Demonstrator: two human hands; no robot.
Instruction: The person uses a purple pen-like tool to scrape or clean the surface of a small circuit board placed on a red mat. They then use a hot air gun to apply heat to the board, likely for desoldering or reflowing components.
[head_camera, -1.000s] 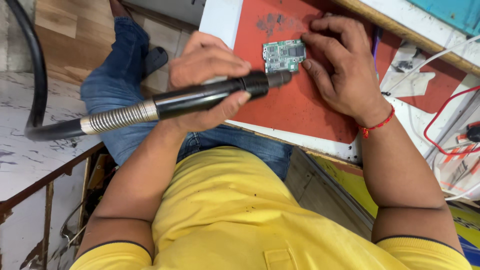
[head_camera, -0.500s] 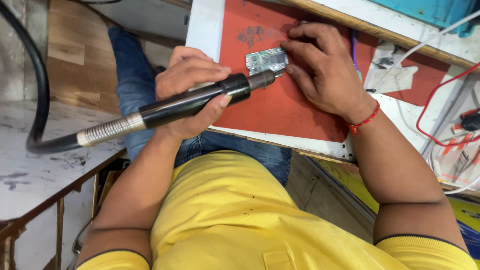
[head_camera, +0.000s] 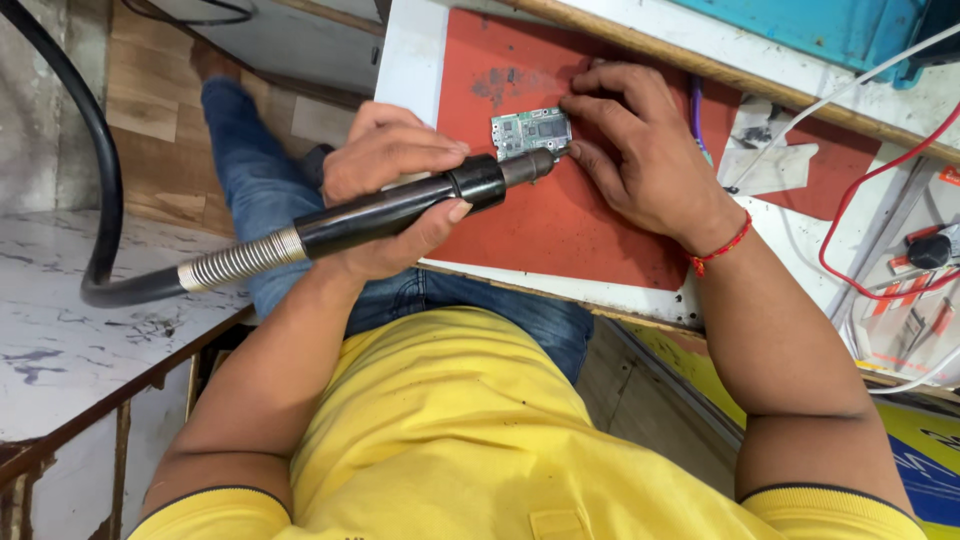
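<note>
- A small green circuit board (head_camera: 531, 132) lies flat on a red mat (head_camera: 560, 225) on the workbench, near the mat's far left corner.
- The board looks thin, stiff, light and fragile, studded with tiny parts; I judge it is best held by its bare edges, never by its face.
- My right hand (head_camera: 640, 150) rests on the mat just right of the board, fingertips pinning its right edge down; the hand is pressing, not wrapped around anything.
- My left hand (head_camera: 395, 190) is closed around a black hot-air wand (head_camera: 400, 210), held like a thick pen, its metal tip at the board's near edge.
- The wand looks rigid and smooth; a coiled metal sleeve and a thick black hose (head_camera: 95, 190) trail from its back end and probably drag on it.
- My fingertips sit very close to the tip, which I judge to be the main hazard.
- A red thread bracelet (head_camera: 722, 248) circles my right wrist.
- Red and white wires (head_camera: 850, 200) and a scrap of white paper (head_camera: 760, 150) lie to the right, well apart from the board.
- A marbled white surface (head_camera: 60, 330) stands to my left.
</note>
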